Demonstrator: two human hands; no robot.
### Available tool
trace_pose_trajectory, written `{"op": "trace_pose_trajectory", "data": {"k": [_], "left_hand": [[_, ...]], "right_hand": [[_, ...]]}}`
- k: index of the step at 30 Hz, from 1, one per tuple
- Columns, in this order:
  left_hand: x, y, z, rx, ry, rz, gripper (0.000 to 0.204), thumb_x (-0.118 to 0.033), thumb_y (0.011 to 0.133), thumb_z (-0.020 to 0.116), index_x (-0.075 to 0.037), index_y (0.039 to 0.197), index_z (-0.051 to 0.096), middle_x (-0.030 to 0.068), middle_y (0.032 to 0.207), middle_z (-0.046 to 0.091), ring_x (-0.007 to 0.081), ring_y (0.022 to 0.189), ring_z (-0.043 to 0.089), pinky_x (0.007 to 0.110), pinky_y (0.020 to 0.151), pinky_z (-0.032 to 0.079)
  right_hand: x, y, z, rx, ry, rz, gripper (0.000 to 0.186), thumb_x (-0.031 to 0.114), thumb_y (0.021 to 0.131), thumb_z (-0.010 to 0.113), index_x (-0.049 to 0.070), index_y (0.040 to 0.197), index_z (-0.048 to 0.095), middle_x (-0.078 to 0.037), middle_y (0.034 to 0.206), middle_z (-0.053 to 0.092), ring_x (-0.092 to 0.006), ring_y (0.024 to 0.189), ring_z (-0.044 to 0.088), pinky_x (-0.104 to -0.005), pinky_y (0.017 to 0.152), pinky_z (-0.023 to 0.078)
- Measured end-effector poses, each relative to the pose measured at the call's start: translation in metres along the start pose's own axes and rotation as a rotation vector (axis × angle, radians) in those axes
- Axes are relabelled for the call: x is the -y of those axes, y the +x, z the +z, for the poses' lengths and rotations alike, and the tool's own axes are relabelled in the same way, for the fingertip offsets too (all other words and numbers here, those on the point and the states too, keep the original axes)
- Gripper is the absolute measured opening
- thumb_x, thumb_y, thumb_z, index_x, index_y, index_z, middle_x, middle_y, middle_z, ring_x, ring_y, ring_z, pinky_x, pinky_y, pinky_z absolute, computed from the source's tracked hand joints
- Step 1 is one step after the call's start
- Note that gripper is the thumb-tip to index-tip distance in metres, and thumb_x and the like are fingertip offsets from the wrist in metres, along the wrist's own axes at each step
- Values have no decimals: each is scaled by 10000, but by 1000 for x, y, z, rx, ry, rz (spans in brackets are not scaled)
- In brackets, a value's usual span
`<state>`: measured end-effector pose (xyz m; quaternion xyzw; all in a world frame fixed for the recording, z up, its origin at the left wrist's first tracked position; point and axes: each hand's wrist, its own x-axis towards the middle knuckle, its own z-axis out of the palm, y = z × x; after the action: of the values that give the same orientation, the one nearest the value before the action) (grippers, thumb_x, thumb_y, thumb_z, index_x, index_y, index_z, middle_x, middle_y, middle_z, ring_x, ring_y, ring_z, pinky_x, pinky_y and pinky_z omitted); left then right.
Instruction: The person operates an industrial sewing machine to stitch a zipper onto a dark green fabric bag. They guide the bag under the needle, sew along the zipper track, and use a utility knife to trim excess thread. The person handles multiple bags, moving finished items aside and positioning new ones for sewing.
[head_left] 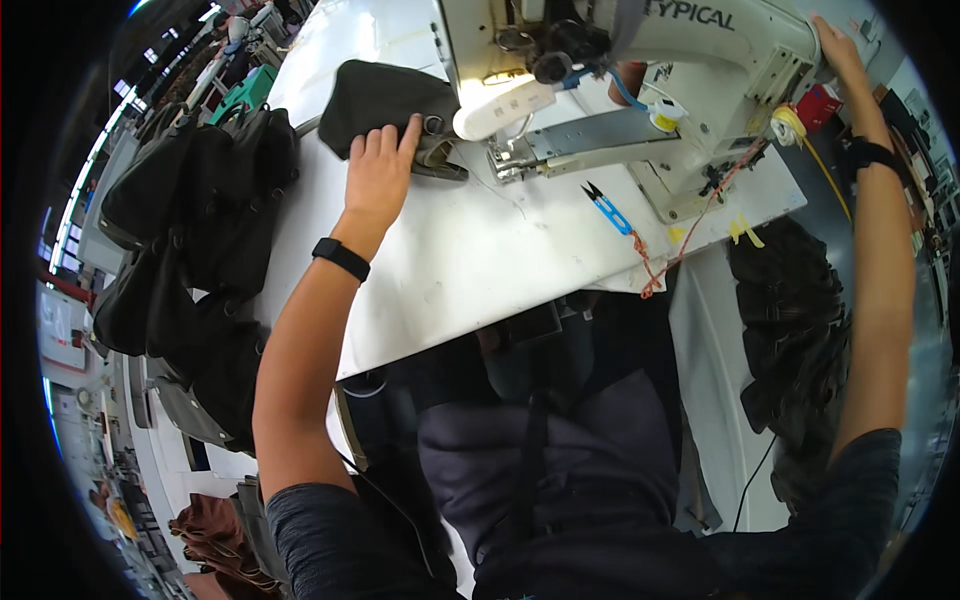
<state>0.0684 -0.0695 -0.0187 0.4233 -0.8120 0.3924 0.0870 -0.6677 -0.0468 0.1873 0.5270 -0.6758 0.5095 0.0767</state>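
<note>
My left hand [381, 178] lies on a dark olive bag piece [375, 100], fingers stretched out over its near edge. The piece has a small metal ring beside my index finger, and a crumpled olive flap [440, 160] sticks out toward the needle area. A thread trails from it over the white table. My right hand [840, 48] reaches up to the right end of the sewing machine [740, 60]; its fingers are partly hidden there, so its grip is unclear. Blue thread snips [608, 210] with a pinkish-red cord lie on the table, in front of the machine's arm.
Dark bags [200, 200] are heaped along the left. Brown pieces [225, 535] lie at lower left. More dark pieces [790, 310] hang at the right below the white table [450, 270]. A yellow thread spool [788, 126] sits by the machine. A person works at far upper left.
</note>
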Motion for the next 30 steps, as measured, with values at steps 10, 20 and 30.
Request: {"op": "trace_pose_trajectory", "data": {"k": [10, 20, 30], "left_hand": [[-21, -49, -59, 79, 3, -53, 689, -112, 878, 643, -68, 1544, 472, 61, 1125, 598, 230, 1027, 569, 378, 873, 451], [-14, -91, -93, -254, -437, 144, 578, 10, 814, 671, -96, 1381, 648, 65, 1369, 653, 255, 1180, 634, 400, 1007, 489], [-37, -103, -100, -181, -480, 128, 556, -68, 858, 616, -117, 1411, 650, 56, 1342, 654, 255, 1163, 605, 403, 972, 475]], "right_hand": [[-4, -98, 28, -303, 475, 60, 560, 469, 1031, 630, -32, 1271, 704, -128, 1139, 743, -181, 1027, 682, -330, 948, 522], [166, -402, 106, 407, 63, -552, 212, 105, 948, 660, 8, 1130, 712, -164, 1088, 711, -367, 999, 671, -430, 906, 542], [130, -405, 199, 528, -157, -395, 273, 162, 966, 626, -6, 1173, 684, -178, 1038, 712, -334, 939, 695, -410, 837, 549]]}}
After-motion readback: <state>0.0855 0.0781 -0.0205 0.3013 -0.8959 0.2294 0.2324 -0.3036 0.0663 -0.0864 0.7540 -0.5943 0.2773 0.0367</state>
